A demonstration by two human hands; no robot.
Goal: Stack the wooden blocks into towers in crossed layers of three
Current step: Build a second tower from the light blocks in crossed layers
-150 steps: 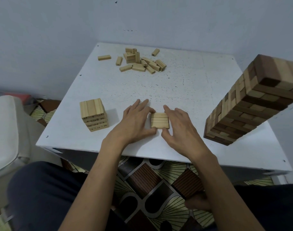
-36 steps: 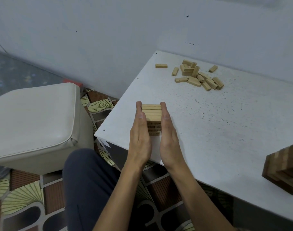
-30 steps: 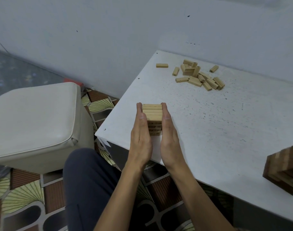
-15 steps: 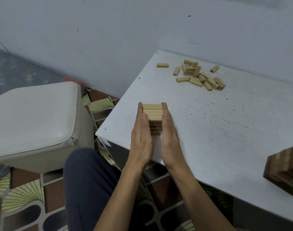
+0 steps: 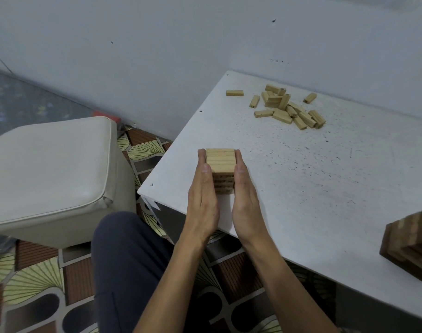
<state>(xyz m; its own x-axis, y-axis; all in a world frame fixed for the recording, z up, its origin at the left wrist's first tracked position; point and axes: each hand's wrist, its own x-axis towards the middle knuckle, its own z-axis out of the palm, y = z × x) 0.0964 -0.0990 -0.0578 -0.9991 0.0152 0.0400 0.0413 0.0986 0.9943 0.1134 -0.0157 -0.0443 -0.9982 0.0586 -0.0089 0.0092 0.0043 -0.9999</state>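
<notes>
Your left hand (image 5: 202,198) and right hand (image 5: 244,198), fingers straight, press flat against opposite sides of the small pale block tower (image 5: 220,167) near the white table's (image 5: 325,188) near-left corner. Loose blocks (image 5: 288,109) lie far; a two-tone tower (image 5: 412,246) stands near right.

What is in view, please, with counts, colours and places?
small block tower: one, pale wood, table's near-left corner
loose blocks: over a dozen, pale wood, table's far side
two-tone tower: one, dark and pale wood, table's right edge, cropped
table: one, white, right of centre
cushioned stool: one, cream, left of the table
floor: patterned tiles, brown, cream, black
wall: grey, behind
trouser leg: one, navy, bottom centre
left hand: one, flat against the small tower's left side
right hand: one, flat against its right side
</notes>
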